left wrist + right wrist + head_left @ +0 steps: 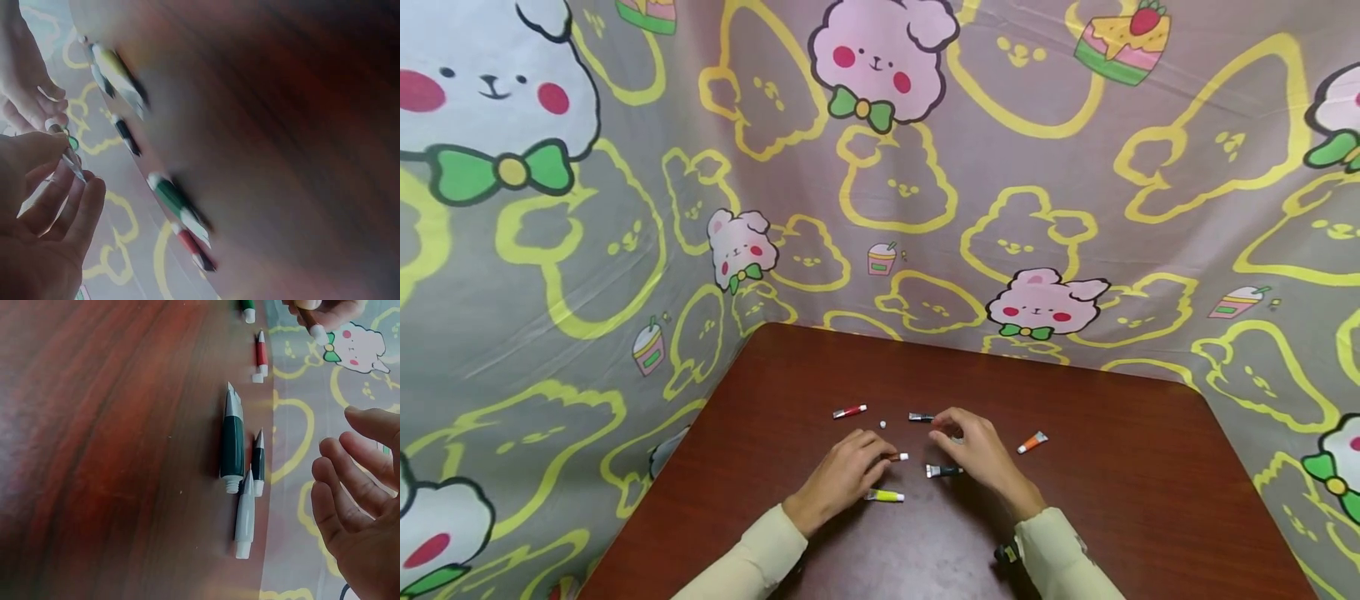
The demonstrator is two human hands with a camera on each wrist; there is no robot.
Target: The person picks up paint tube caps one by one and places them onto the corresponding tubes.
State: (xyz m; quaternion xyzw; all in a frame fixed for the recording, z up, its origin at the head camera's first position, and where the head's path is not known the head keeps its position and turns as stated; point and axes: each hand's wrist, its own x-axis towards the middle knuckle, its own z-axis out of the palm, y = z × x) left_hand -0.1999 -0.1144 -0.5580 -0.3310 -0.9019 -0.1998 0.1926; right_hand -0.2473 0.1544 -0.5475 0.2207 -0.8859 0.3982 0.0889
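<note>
My left hand (847, 468) pinches a small brown paint tube (307, 320) between thumb and fingers, its white cap (903, 457) sticking out toward the right. With fingers apart and nothing between them, my right hand (983, 454) is held over the table, facing the left. Under it lies a dark green paint tube (942, 472); the right wrist view shows its bare threaded neck (232, 486). A smaller dark paint tube (920, 417) lies by the right fingertips. A loose white cap (883, 424) stands between the hands, farther back.
A red paint tube (850, 411) lies at the back left of the brown table (1150, 500). Nearer, below the left hand, is a yellow paint tube (886, 497). An orange paint tube (1032, 442) lies to the right. Patterned cloth (917, 183) hangs behind the table and along its left.
</note>
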